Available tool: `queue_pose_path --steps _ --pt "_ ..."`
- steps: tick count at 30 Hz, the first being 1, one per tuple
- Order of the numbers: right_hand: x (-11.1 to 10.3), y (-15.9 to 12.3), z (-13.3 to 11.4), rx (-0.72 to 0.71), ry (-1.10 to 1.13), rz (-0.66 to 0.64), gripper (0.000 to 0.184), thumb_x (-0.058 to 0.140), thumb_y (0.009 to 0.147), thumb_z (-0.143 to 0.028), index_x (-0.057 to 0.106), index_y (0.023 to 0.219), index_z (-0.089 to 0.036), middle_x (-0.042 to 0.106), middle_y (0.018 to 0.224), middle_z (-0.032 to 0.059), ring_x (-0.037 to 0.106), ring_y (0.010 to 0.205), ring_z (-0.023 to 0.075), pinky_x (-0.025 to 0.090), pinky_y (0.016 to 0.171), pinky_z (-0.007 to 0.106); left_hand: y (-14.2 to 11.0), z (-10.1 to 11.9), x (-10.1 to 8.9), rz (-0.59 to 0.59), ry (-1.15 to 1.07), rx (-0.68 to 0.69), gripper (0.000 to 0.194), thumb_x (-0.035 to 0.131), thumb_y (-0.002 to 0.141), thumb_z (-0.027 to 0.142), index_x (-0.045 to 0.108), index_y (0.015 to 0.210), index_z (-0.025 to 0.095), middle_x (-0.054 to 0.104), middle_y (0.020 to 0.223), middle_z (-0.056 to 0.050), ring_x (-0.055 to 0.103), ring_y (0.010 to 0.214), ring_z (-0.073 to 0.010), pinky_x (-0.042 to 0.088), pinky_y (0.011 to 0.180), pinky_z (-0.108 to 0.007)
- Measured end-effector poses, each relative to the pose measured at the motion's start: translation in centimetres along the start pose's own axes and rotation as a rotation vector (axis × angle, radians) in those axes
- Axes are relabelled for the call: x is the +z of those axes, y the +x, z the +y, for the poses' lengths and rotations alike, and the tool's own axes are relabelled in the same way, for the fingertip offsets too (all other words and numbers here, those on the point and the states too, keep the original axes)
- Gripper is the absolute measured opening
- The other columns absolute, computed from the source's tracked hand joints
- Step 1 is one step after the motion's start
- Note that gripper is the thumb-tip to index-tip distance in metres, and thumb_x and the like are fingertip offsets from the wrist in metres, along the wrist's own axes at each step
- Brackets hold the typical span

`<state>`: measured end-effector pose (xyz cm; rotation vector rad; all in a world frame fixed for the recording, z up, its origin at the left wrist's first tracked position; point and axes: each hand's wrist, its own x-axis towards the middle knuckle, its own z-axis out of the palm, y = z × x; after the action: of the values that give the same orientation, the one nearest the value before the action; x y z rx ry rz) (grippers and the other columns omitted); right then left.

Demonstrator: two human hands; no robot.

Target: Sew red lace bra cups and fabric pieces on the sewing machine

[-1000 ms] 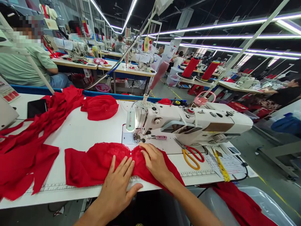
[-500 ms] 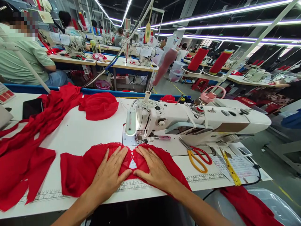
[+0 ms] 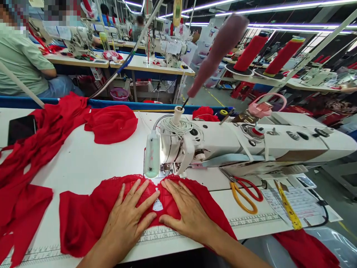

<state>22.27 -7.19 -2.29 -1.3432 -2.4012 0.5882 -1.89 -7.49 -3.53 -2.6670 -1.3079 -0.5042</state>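
A red lace-edged garment piece [image 3: 86, 208] lies spread on the white table in front of the sewing machine [image 3: 223, 137]. My left hand [image 3: 129, 210] rests flat on its left half, fingers apart. On the right half lies my right hand [image 3: 185, 210], also flat with fingers spread. Between the hands a small gap in the red fabric shows the white surface beneath. The lace edge lies just in front of the machine's needle area, which is partly hidden by a hanging pale bottle-shaped piece [image 3: 152, 154].
Scissors [image 3: 242, 190] with orange and red handles lie right of the garment, near a yellow tape measure [image 3: 288, 208] on paper. Red fabric strips [image 3: 50, 137], a red piece [image 3: 111, 124] and a phone [image 3: 22, 129] lie at left. A co-worker [image 3: 28, 63] sits beyond.
The view has moved closer and tilted down, so the machine looks larger. Both hands stay flat on the red garment; the left fingers have shifted slightly toward the central gap.
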Motion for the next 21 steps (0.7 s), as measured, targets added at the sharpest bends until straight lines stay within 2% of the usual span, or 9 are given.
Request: queue_pose_path --steps 2,5,8,15,21 --pt "-0.09 0.05 0.02 -0.033 -0.019 -0.007 0.088 0.070 0.089 -0.049 0.024 0.159 -0.022 0.039 0.157 0.0111 0.038 0.145 0.0306 0.034 0.120 0.054 0.01 -0.09 0.11 -0.004 0.027 0.022 0.051 0.047 0.102 0.048 0.038 0.151 0.038 0.040 0.158 -0.007 0.041 0.143 -0.0311 0.031 0.115 -0.060" --pt "-0.29 0.12 -0.12 -0.090 -0.078 -0.017 0.071 0.063 0.094 -0.046 0.034 0.155 -0.024 0.040 0.157 0.0072 0.035 0.147 0.0279 0.033 0.120 0.054 -0.04 -0.12 0.26 -0.023 0.048 0.022 0.051 0.047 0.102 0.045 0.040 0.151 0.037 0.041 0.158 -0.008 0.041 0.143 -0.0317 0.032 0.114 -0.061" --pt "-0.31 0.10 -0.31 -0.114 -0.154 0.023 0.061 0.059 0.096 -0.043 0.042 0.151 -0.021 0.041 0.156 0.0075 0.035 0.147 0.0279 0.035 0.119 0.055 -0.09 -0.03 0.27 -0.038 0.043 0.008 0.050 0.048 0.101 0.043 0.041 0.150 0.038 0.041 0.158 -0.006 0.039 0.144 -0.0319 0.035 0.113 -0.061" --pt "-0.26 0.07 -0.53 -0.111 -0.175 0.040 0.066 0.060 0.095 -0.041 0.040 0.152 -0.013 0.043 0.155 0.0115 0.036 0.147 0.0282 0.035 0.119 0.054 -0.08 0.12 -0.09 -0.056 -0.001 -0.023 0.051 0.047 0.102 0.046 0.037 0.152 0.039 0.037 0.160 -0.004 0.040 0.144 -0.0319 0.034 0.114 -0.061" --pt "-0.69 0.10 -0.73 -0.055 -0.126 -0.064 0.072 0.060 0.096 -0.044 0.032 0.156 -0.015 0.036 0.159 0.0113 0.029 0.150 0.0284 0.029 0.122 0.056 0.03 0.29 -0.19 -0.019 -0.071 -0.074 0.072 0.043 0.102 0.053 0.018 0.160 0.019 0.048 0.153 -0.007 0.041 0.143 -0.0264 0.021 0.123 -0.052"
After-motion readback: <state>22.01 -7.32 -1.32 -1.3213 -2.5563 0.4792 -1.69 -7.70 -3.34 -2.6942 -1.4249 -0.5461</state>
